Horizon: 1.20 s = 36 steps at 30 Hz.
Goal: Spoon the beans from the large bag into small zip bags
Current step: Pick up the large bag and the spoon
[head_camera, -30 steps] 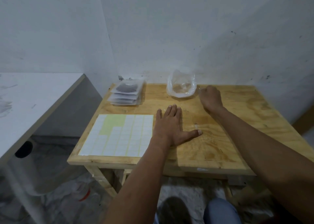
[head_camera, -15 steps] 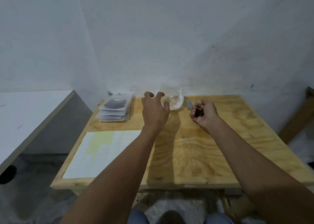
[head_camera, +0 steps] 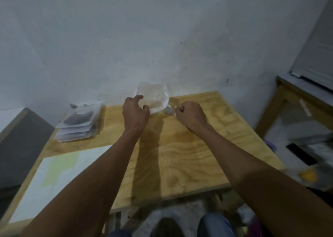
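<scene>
A large clear plastic bag (head_camera: pixel 155 96) with pale beans at its bottom stands at the back edge of the wooden table (head_camera: pixel 189 155), against the wall. My left hand (head_camera: pixel 135 113) is at the bag's left side, thumb and fingers curled on its edge. My right hand (head_camera: pixel 191 115) is closed around a metal spoon (head_camera: pixel 169 109), whose bowl points toward the bag's right side. A stack of small zip bags (head_camera: pixel 79 124), the top one holding dark contents, lies at the back left of the table.
A white sheet of sticker labels (head_camera: pixel 55 179) covers the table's front left. A grey-white counter (head_camera: pixel 16 137) stands to the left. Another wooden table (head_camera: pixel 295 92) is at the right, with clutter on the floor below. My knees show under the front edge.
My left hand lifted off the table, reached back and took the bag's edge. My right hand picked up the spoon and holds it beside the bag. The view tilted.
</scene>
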### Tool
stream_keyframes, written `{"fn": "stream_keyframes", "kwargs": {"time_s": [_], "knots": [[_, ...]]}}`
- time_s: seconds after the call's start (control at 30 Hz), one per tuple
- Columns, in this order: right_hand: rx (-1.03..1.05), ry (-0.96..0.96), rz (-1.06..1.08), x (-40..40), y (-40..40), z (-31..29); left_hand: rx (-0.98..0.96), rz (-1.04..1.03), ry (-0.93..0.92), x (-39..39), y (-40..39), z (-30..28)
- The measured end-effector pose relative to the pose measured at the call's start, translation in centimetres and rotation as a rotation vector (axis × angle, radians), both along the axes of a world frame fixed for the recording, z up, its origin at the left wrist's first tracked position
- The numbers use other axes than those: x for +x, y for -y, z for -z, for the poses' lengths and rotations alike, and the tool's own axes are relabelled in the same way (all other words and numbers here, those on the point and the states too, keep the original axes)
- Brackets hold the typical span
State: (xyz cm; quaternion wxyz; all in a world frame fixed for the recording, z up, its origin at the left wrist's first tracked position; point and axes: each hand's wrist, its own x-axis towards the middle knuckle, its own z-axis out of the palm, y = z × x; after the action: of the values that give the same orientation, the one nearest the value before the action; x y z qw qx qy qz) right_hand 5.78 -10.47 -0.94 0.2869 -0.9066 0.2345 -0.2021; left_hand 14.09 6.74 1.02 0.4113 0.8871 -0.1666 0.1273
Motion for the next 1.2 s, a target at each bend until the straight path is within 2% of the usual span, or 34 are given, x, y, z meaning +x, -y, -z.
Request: {"fn": "stream_keyframes", "kwargs": {"time_s": [0.23,0.37,0.5,0.7,0.87,0.97,1.2], "knots": [[0.055,0.075,0.222,-10.3,8.0,-3.3,-0.097,0.303,-0.033,-7.8,9.2,-2.7],[-0.001,0.073,0.359,-19.9,14.1,-3.1,-0.032,0.509,-0.019,-16.2,16.6,-2.8],[0.060,-0.020,0.531,-30.7,17.7,-0.1,0.006,0.721,-0.103,-25.1,22.9,-0.5],[0.276,-0.188,0.715,-43.7,18.1,8.8,0.231,0.871,-0.315,-35.9,26.4,7.3],[0.410,-0.351,0.696,-48.6,15.4,17.8,0.430,0.884,-0.436,-40.5,24.6,14.6],[0.461,-0.416,0.746,-49.4,13.7,21.2,0.572,0.886,-0.487,-41.4,23.2,18.0],[0.485,-0.505,0.842,-48.8,12.3,22.5,0.676,0.932,-0.512,-41.2,23.0,21.3]]}}
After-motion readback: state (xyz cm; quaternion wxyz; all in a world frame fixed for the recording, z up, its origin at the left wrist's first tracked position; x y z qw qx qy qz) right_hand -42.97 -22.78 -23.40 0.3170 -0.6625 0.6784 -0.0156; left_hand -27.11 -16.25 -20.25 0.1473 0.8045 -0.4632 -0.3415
